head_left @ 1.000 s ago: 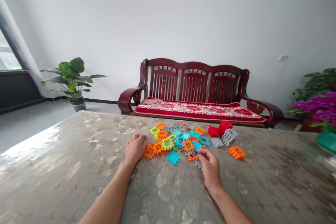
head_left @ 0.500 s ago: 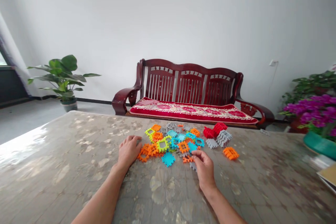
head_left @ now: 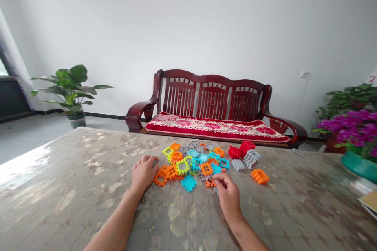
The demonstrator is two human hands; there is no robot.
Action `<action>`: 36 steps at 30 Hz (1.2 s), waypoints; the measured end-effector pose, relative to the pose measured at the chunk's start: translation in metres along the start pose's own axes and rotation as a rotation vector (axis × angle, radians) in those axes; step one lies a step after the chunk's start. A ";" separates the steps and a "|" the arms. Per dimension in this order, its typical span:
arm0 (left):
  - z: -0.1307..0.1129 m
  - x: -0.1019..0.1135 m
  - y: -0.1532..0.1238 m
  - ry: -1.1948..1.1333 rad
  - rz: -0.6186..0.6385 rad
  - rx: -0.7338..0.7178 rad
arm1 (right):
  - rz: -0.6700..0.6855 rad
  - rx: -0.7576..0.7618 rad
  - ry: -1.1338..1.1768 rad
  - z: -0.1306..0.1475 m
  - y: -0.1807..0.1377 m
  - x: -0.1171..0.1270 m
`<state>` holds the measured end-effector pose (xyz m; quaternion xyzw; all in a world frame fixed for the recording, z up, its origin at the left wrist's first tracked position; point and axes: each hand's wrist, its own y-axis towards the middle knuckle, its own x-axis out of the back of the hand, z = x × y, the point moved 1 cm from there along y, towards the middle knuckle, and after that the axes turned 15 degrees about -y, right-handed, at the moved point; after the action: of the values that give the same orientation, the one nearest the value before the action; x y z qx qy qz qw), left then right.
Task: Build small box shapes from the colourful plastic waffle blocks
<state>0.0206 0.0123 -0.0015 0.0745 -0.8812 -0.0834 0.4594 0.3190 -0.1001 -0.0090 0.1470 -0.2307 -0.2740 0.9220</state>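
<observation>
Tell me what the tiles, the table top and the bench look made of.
Tiles: probably moulded plastic, satin; bright even colours, notched edges.
Table top: seems a floral pattern under a clear glossy layer, film or glass; window glare shows.
Bench: dark red varnished wood, judging by carved slats and sheen.

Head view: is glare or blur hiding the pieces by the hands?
Head view: bright glare washes only the far left edge of the table; the coloured pieces between the left hand and right hand are evenly lit and fairly sharp; the frame's right edge is smeared; wide-angle bending curves the table's edges.
</observation>
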 end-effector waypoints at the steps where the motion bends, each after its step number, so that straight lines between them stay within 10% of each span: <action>1: 0.000 0.000 0.000 -0.005 -0.003 -0.001 | 0.009 0.028 -0.009 0.003 0.000 0.000; 20: -0.003 0.002 -0.003 -0.060 0.015 0.032 | 0.230 0.146 -0.615 0.004 0.129 -0.061; 36: -0.001 0.000 -0.004 -0.079 -0.001 0.045 | 0.553 0.405 -0.957 0.021 0.164 -0.149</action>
<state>0.0213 0.0086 -0.0015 0.0819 -0.9002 -0.0665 0.4225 0.2692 0.1151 0.0226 0.1145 -0.6986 -0.0099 0.7063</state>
